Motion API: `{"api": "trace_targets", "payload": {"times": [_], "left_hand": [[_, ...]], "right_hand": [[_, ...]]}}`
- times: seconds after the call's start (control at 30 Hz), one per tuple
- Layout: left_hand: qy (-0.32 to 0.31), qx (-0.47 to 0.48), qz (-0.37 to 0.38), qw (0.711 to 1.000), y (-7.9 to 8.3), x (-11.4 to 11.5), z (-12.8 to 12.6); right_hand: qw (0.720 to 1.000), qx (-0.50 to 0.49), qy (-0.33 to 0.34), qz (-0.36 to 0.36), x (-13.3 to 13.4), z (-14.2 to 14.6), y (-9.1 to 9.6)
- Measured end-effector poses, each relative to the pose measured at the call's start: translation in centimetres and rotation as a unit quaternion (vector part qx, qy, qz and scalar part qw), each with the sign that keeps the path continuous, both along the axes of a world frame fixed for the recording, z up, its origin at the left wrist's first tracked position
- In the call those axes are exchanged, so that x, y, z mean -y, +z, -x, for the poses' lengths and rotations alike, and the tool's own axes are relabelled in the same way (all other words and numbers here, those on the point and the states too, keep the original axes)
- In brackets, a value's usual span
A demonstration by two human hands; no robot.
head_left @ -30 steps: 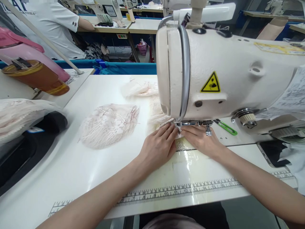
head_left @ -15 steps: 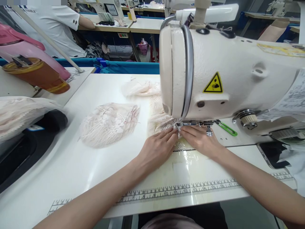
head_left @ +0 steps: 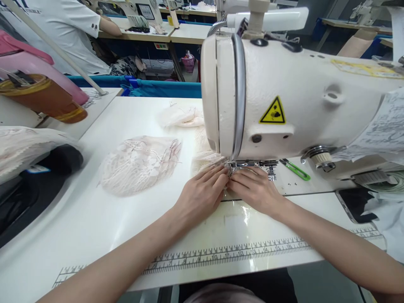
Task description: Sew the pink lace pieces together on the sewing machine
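Pale pink lace fabric (head_left: pixel 202 156) lies under the head of a white sewing machine (head_left: pixel 303 101), its near end at the metal presser foot (head_left: pixel 232 165). My left hand (head_left: pixel 202 190) rests left of the foot, fingers together, pinching the fabric's near edge. Right of and just in front of the foot, my right hand (head_left: pixel 257 191) has bent fingers closed at the same edge, its fingertips close to the left thumb. The fingers mostly hide the bit of fabric between them. A separate lace piece (head_left: pixel 142 165) lies flat on the table to the left.
Green thread snips (head_left: pixel 296 169) lie behind my right hand, and a phone (head_left: pixel 355 204) is farther right. A ruler strip (head_left: pixel 221 256) runs along the front edge. At left are a black holder (head_left: pixel 41 185) with lace, a brown cup (head_left: pixel 44 99) and a pink bottle (head_left: pixel 41 63). A co-worker sits beyond.
The view has shifted slightly, so everything sits farther left. My right fingers are more bent and have drawn back a little toward me, closer to the left thumb.
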State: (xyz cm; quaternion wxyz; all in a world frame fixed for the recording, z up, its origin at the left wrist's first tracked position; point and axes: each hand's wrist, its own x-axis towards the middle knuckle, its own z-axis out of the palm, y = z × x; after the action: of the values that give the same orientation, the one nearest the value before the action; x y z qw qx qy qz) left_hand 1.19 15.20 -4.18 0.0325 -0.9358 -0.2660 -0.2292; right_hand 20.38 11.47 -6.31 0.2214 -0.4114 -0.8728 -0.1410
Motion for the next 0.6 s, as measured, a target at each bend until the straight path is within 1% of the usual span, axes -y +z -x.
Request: {"api": "trace_targets", "payload": {"times": [0.1,0.2,0.37,0.6], "left_hand": [[-0.02,-0.009,-0.009,1.0,-0.1,-0.21,0.09],[-0.041,-0.035,-0.002,0.999,-0.46,-0.56,0.49],[-0.045,-0.046,-0.008,0.998,-0.91,-0.9,0.97],[-0.04,-0.047,-0.023,0.998,-0.76,-0.75,0.82]], "right_hand": [[1.0,-0.006,0.004,-0.005,0.02,0.05,0.06],[1.0,-0.022,0.002,-0.003,0.09,0.13,0.14],[1.0,-0.029,0.005,0.002,0.07,0.17,0.06],[1.0,-0.027,0.011,0.008,0.05,0.09,0.13]]}}
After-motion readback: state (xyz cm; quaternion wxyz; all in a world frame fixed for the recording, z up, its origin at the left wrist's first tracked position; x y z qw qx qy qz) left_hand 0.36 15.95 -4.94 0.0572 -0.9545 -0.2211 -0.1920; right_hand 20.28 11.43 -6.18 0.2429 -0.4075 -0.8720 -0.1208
